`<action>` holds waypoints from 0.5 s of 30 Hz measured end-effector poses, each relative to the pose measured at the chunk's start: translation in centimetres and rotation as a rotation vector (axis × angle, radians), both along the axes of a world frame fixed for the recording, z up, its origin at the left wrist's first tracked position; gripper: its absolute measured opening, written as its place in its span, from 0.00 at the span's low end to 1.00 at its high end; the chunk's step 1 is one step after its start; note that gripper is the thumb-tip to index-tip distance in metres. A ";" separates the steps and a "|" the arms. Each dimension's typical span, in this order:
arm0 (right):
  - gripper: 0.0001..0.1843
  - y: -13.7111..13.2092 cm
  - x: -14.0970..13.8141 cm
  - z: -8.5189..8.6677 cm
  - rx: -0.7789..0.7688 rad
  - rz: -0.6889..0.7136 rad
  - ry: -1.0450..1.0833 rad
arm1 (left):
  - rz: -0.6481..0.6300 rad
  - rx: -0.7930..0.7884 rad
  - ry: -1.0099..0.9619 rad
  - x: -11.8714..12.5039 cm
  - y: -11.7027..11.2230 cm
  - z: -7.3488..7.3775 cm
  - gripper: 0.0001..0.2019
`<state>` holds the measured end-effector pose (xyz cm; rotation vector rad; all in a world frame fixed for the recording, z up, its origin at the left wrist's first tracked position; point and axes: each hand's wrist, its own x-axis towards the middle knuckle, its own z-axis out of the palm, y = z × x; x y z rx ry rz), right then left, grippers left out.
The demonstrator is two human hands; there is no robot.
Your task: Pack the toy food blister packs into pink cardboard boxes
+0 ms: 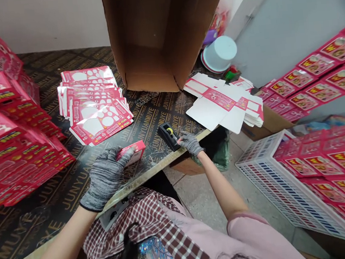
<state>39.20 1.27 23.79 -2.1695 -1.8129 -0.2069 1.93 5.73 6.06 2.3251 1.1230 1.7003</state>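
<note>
My left hand (pixel 105 176), in a grey knit glove, is closed around a small pink box (pixel 136 152) above the dark printed plywood table (pixel 147 119). The thumb lies along the box's top. Near the front edge stands a black tape dispenser (pixel 167 137) with a yellow core in it. My right hand (pixel 191 143), gloved with bare fingertips showing, is at the dispenser's front end, fingers pinched together. Whether a piece of tape is between those fingertips is too small to make out. Flat pink printed sheets (pixel 97 108) lie in an overlapping pile beyond my left hand.
Stacked pink boxes (pixel 11 137) rise at the left. A large open carton (pixel 148 66) stands at the back. Unfolded white-and-pink box blanks (pixel 209 105) overhang the table's right edge, near a pale blue tub (pixel 221 53). A white crate (pixel 265 177) of pink boxes stands at right.
</note>
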 end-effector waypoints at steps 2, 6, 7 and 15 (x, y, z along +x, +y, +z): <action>0.05 0.4 -0.6 0.0 0.093 0.007 0.080 | 0.012 0.069 0.008 -0.1 0.0 0.1 0.20; 0.08 -0.5 -0.9 -0.2 0.274 -0.050 0.263 | 0.022 0.129 -0.038 -0.4 0.1 0.5 0.19; 0.10 -1.1 -0.8 -0.5 0.284 -0.076 0.293 | 0.016 0.123 -0.067 -0.6 0.1 0.6 0.19; 0.11 -3.3 -0.8 -3.7 0.346 -0.251 0.331 | -0.068 0.015 -0.211 -0.8 -0.1 1.5 0.17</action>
